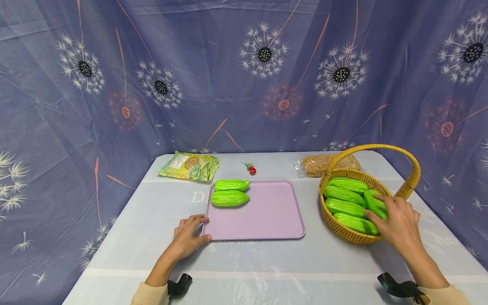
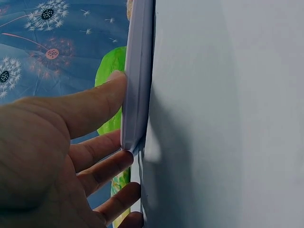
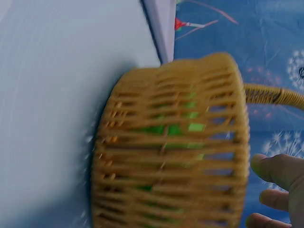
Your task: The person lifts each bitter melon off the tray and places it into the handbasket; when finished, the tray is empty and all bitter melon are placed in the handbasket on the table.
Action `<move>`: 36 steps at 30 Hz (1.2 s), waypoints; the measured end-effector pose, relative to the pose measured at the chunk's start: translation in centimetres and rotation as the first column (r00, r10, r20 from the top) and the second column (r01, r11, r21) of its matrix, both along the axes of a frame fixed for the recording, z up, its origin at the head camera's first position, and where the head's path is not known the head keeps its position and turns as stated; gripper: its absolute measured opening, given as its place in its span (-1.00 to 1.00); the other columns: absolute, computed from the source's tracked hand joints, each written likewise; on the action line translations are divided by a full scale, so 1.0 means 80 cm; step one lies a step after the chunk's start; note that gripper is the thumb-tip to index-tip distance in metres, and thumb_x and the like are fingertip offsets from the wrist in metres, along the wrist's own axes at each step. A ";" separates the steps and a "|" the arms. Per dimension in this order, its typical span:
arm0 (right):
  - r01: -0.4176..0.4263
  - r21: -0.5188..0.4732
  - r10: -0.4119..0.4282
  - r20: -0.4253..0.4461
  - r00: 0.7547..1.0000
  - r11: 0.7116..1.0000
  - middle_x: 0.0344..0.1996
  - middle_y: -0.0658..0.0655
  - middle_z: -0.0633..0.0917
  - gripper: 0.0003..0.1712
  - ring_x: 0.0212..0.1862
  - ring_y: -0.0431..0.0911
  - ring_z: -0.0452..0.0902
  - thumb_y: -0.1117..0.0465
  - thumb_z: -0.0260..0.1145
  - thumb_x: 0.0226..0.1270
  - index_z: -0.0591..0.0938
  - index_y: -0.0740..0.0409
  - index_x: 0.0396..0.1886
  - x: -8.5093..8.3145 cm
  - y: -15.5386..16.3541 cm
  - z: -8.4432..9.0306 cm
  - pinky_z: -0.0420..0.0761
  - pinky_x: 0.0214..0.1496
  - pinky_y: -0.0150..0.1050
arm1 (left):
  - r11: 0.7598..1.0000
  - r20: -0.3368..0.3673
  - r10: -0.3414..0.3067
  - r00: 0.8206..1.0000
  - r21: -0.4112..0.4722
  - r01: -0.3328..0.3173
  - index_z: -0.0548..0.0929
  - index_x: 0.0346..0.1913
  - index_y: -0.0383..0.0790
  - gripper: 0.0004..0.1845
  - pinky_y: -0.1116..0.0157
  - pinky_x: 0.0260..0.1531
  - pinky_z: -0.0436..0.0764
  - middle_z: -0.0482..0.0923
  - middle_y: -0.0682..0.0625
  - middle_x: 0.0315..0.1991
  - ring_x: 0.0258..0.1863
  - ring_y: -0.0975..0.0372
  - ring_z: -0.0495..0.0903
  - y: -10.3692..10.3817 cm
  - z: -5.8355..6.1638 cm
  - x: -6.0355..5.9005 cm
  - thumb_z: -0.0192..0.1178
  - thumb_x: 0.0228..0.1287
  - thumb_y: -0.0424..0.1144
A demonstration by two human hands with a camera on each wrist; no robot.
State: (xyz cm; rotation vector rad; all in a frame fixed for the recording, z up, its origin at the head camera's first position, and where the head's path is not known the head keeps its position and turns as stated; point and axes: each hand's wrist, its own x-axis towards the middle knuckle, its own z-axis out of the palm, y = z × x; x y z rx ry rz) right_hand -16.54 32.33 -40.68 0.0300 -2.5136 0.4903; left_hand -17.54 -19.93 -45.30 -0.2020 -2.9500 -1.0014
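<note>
Blue cloth printed with dandelion heads hangs behind and to both sides of your desk [image 1: 267,262], which is covered in a pale sheet.

Your left hand [image 1: 188,238] rests at the near left corner of the lilac tray [image 1: 267,216]. The left wrist view shows the thumb [image 2: 95,107] pressed flat against the tray's rim [image 2: 137,85] and the other fingers lying straight below the corner. The hand is spread and grips nothing.

Two green gourds [image 1: 230,192] lie side by side in the far left corner of the tray, touching each other. The rest of the tray is bare.

Your right hand [image 1: 398,224] is over the near right side of the wicker basket [image 1: 343,231], which stands on the desk to the right of the tray, apart from it. The fingers reach down onto the green gourds in the basket [image 1: 345,197]; the fingertips touch one gourd at the right side. Whether they have closed round it, I cannot tell. In the right wrist view the fingertips [image 3: 278,173] show just beyond the basket's rim, loosely bent. The basket's handle [image 1: 381,148] stands upright.

Along the far edge of the desk lie a printed packet [image 1: 189,165], a red lollipop [image 1: 250,168] and a clear bag of grain [image 1: 316,165], the last partly behind the basket.
</note>
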 end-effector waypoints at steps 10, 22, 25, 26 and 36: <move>-0.142 -0.004 0.140 -0.128 0.982 0.990 -0.12 0.43 0.52 -0.38 -0.09 0.33 0.34 0.31 0.53 -0.20 0.57 0.26 -0.02 0.004 -0.039 0.012 0.14 -0.21 0.22 | 1.000 -0.001 -0.001 1.000 0.007 0.001 0.56 0.10 -0.18 -0.49 -0.02 0.01 0.17 0.42 -0.10 0.26 0.20 -0.03 0.28 0.000 -0.001 0.000 0.37 0.03 -0.16; -0.287 0.015 0.284 -0.215 0.935 0.958 -0.18 0.33 0.58 -0.31 -0.11 0.24 0.40 0.33 0.56 -0.34 0.58 0.28 -0.03 0.002 -0.093 0.020 0.17 -0.17 0.01 | 1.000 0.003 0.003 1.000 0.003 -0.003 0.56 0.10 -0.17 -0.49 -0.03 0.02 0.17 0.41 -0.10 0.26 0.21 -0.04 0.27 0.000 0.000 0.001 0.37 0.04 -0.16; -0.319 0.014 0.314 -0.215 0.925 0.948 -0.16 0.31 0.59 -0.32 -0.07 0.25 0.40 0.32 0.56 -0.31 0.58 0.27 -0.03 0.000 -0.107 0.019 0.19 -0.15 0.01 | 1.000 0.003 0.003 1.000 0.002 -0.003 0.56 0.10 -0.18 -0.49 -0.04 0.02 0.17 0.41 -0.10 0.26 0.21 -0.05 0.27 0.000 0.000 0.001 0.37 0.04 -0.16; -0.327 0.016 0.323 -0.211 0.923 0.945 -0.15 0.30 0.59 -0.32 -0.05 0.25 0.40 0.32 0.56 -0.30 0.58 0.27 -0.02 -0.001 -0.111 0.018 0.20 -0.13 0.02 | 1.000 0.002 0.003 1.000 0.002 -0.003 0.56 0.10 -0.18 -0.49 -0.04 0.02 0.17 0.41 -0.11 0.26 0.22 -0.05 0.27 0.000 0.000 0.001 0.37 0.04 -0.16; -0.432 0.023 0.427 -0.198 0.882 0.902 -0.14 0.24 0.59 -0.34 -0.03 0.13 0.42 0.25 0.57 -0.25 0.59 0.27 -0.03 -0.016 -0.155 0.009 0.24 -0.05 -0.02 | 1.000 0.002 0.004 1.000 0.005 -0.004 0.56 0.10 -0.18 -0.49 -0.04 0.02 0.17 0.41 -0.11 0.26 0.22 -0.05 0.27 0.001 0.001 0.001 0.37 0.04 -0.16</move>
